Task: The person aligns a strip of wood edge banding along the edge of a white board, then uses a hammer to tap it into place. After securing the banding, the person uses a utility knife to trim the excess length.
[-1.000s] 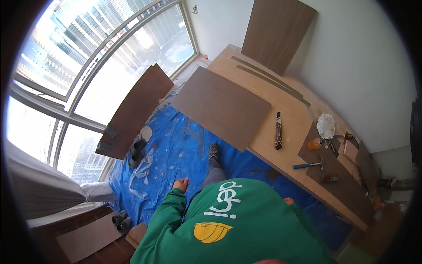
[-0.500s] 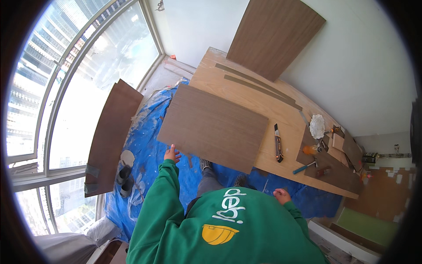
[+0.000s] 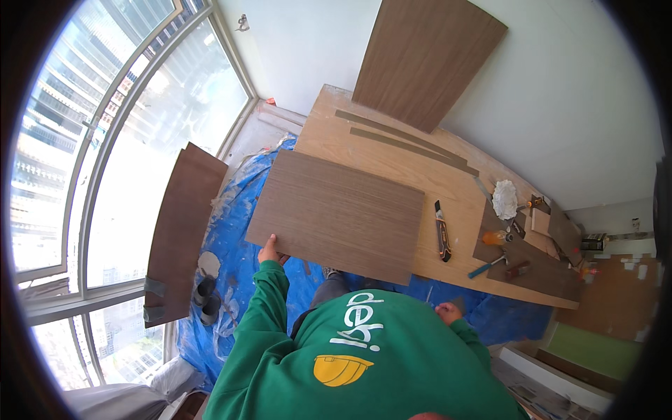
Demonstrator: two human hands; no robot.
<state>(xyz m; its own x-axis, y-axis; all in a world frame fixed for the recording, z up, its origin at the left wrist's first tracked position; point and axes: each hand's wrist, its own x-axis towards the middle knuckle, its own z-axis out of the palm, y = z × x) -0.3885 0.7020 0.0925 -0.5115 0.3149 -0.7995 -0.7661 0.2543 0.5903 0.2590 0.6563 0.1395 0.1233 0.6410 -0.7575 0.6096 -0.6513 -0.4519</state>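
On the wooden surface (image 3: pixel 465 224), a board gripped by its corner

The surface runs diagonally beside a blue floor sheet (image 3: pixel 234 241). The brown board (image 3: pixel 336 213) lies across its left end, the near side jutting past the edge; whether it is slightly raised I cannot tell. The left hand (image 3: pixel 271 252) is closed on its near left corner, thumb above, fingers beneath. The right hand (image 3: pixel 446 313) hangs apart from it, partly open, fingers loosely curled, nothing seen in it. For good control, I'd support the board's near right corner too, keep it level, and avoid dragging it into the cutter (image 3: pixel 442 234) just beside its right edge.
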